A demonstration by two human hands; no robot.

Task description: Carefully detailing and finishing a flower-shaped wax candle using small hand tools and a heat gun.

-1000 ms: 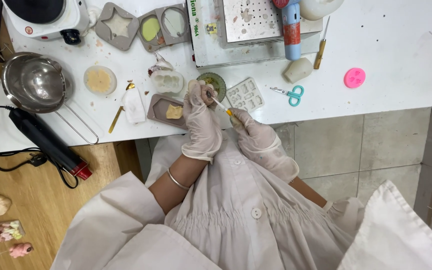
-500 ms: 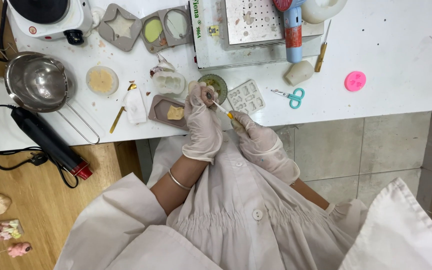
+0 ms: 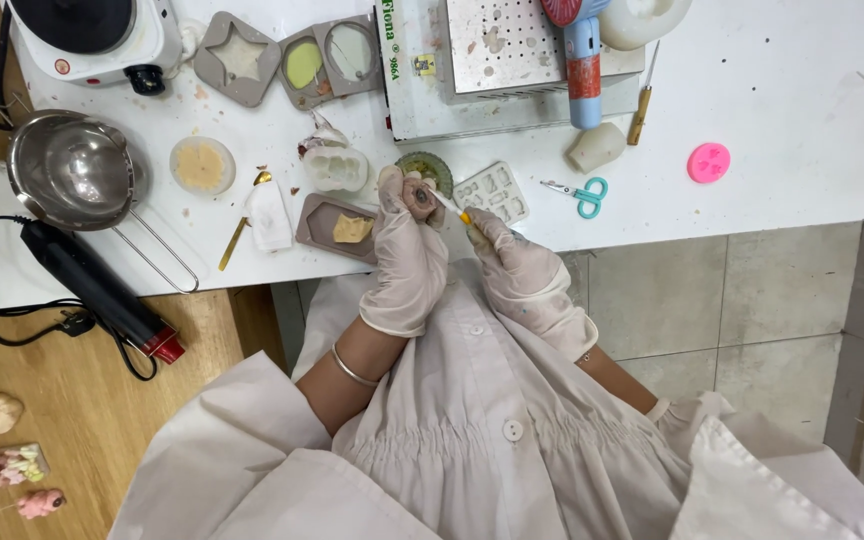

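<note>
White and cluttered, the worktable (image 3: 802,120) runs along a tiled wall, and we work at its near edge. Our gloved left hand (image 3: 407,255) curls closed around a small brownish piece (image 3: 418,195), held up just over that edge. Our gloved right hand (image 3: 527,275) pinches a thin pointed tool (image 3: 452,207), its tip touching the piece. Just beyond lie a clear mould tray (image 3: 492,190) and teal scissors (image 3: 580,194); a steel saucepan (image 3: 72,170) overhangs the left edge.
</note>
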